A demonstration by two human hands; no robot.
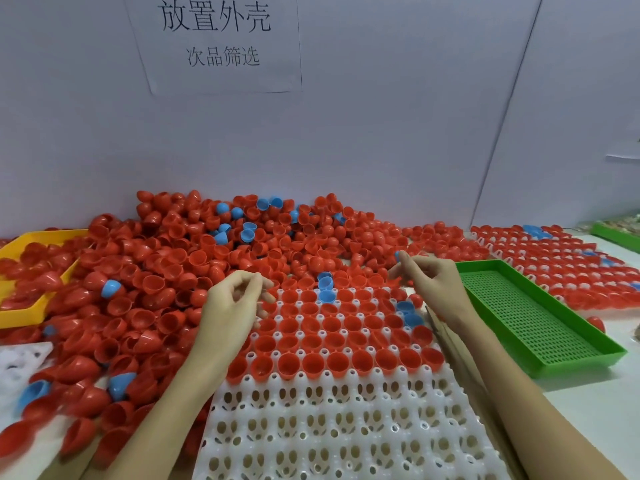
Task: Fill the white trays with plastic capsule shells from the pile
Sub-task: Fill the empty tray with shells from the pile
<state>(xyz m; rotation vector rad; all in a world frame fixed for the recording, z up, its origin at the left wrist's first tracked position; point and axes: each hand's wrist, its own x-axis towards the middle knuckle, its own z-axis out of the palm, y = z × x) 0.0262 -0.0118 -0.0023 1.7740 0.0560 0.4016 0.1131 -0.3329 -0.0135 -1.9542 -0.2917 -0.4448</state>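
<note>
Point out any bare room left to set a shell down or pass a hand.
Free: the near rows of the white tray, below its red-filled rows; the green tray floor; bare table right of the white tray. Crowded: the shell pile to the left and behind, and the far-right filled tray.

A tray (346, 427) lies at bottom centre of the frame, shells (332, 341) seated in its upper rows. The pile (166, 278) spreads left of and above it, against the wall (346, 133). A bin (20, 306) sits at far left, partly under the pile. A mesh basket (533, 323) lies right of the tray; a filled tray (571, 271) beyond it, right edge. A paper sign (214, 39) hangs top centre.
</note>
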